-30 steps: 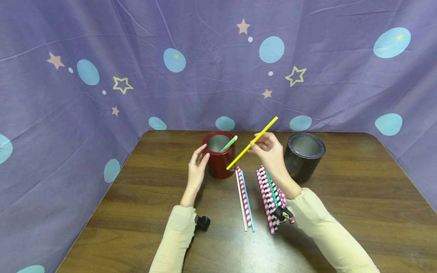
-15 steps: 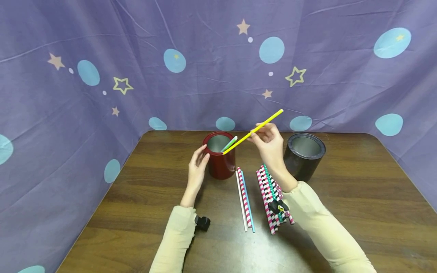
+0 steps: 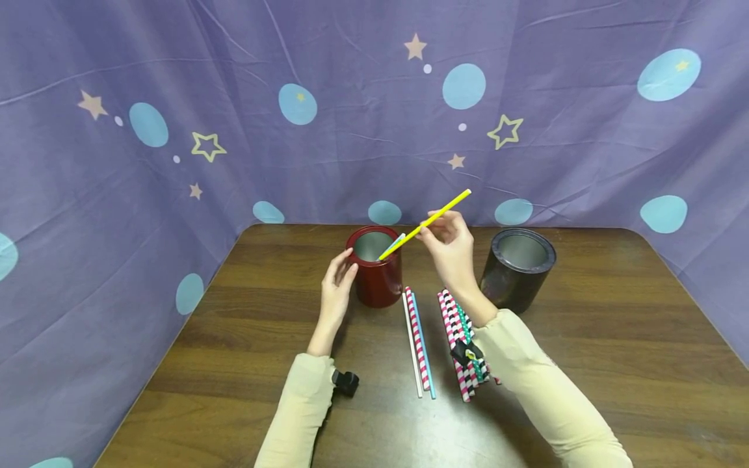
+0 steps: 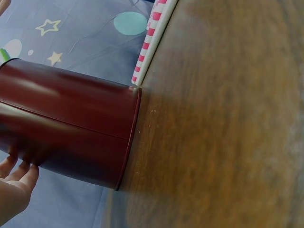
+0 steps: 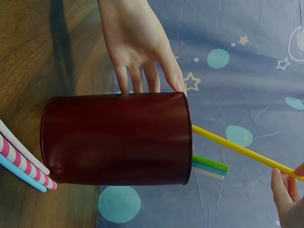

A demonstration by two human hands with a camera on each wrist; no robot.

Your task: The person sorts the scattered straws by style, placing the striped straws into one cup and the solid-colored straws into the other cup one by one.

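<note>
My right hand [image 3: 456, 253] pinches a yellow straw [image 3: 450, 203] between thumb and fingers, raised and slanting. Its lower end is at the mouth of a dark red can [image 3: 379, 285]; in the right wrist view it meets the rim, the tip hidden. Green [image 5: 219, 164], blue and white straw ends stick out of that can. On the can's left side rests my left hand [image 3: 333, 296], its fingers nearly straight and its thumb by the rim [image 5: 178, 84]. In front of the can a white straw [image 3: 411, 348], a pink-striped straw [image 3: 417, 335] and a blue straw [image 3: 424, 344] lie side by side.
A pile of striped and dotted straws [image 3: 449, 320] lies under my right forearm, partly covered by the wrist camera [image 3: 467, 353]. Behind the right hand stands a black can [image 3: 513, 286]. A purple curtain [image 3: 374, 130] closes off the back of the wooden table [image 3: 234, 338].
My right hand has risen and then shifted left, bringing the yellow straw's lower end from in front of the red can up to its mouth. The left hand keeps its place.
</note>
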